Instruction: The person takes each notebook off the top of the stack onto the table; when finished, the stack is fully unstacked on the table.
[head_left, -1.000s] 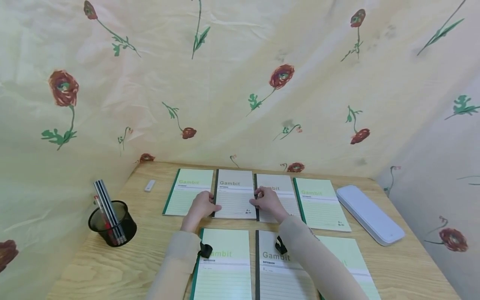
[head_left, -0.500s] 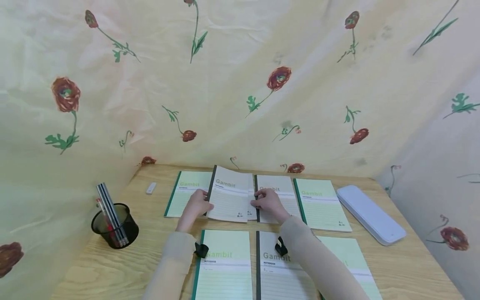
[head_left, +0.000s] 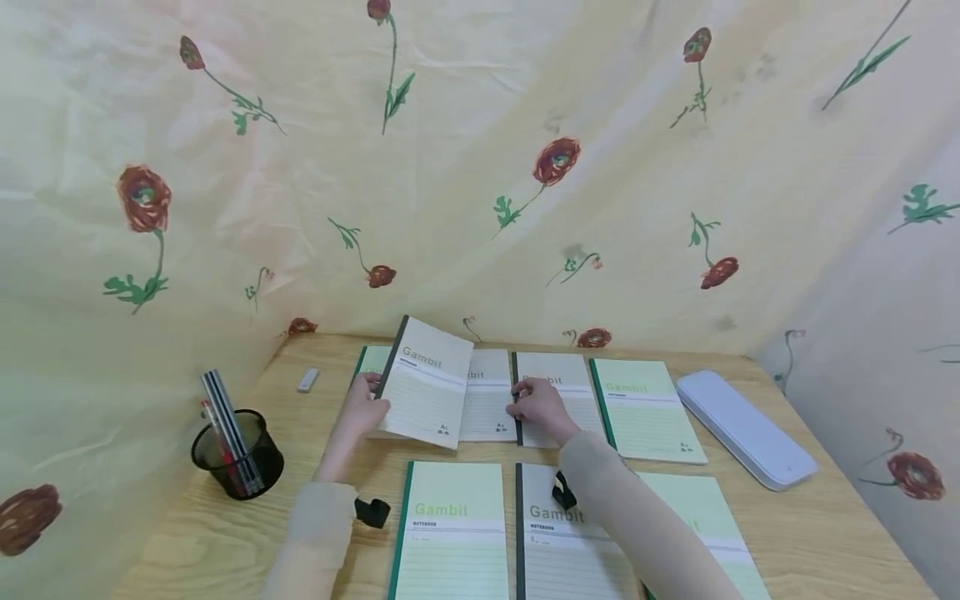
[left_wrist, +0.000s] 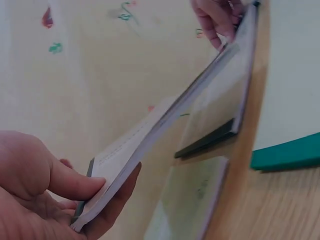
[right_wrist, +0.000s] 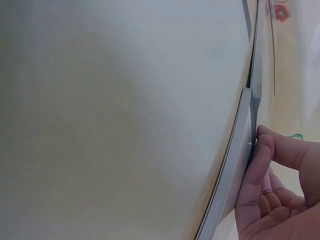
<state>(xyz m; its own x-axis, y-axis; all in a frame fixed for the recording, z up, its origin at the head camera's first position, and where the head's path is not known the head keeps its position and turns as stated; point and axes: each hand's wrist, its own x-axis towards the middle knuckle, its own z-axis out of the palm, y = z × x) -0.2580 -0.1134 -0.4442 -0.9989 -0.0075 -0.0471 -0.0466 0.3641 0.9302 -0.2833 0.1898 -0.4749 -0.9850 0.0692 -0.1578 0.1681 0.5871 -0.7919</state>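
Note:
My left hand (head_left: 363,407) grips a notebook (head_left: 429,387) by its dark spine, thumb on the cover and fingers underneath. That notebook is raised and tilted over the back row, covering most of a green notebook (head_left: 369,360). In the left wrist view, the held notebook (left_wrist: 142,135) slants upward from the thumb. Another grey notebook (head_left: 483,408) lies flat, partly hidden behind the held one. My right hand (head_left: 542,407) pinches at the dark spine of the grey notebook (head_left: 566,375) to its right; thumb and forefinger come together there in the right wrist view.
A green notebook (head_left: 645,408) and a white case (head_left: 742,429) lie at right. In front are a green notebook (head_left: 453,542), a grey one (head_left: 562,550) and another green one (head_left: 708,533). At left stand a mesh pen cup (head_left: 258,467) and a small white object (head_left: 307,380).
My left hand has lifted the notebook off a grey one in the back row and carried it left, tilting it. My right hand stays at the same spine.

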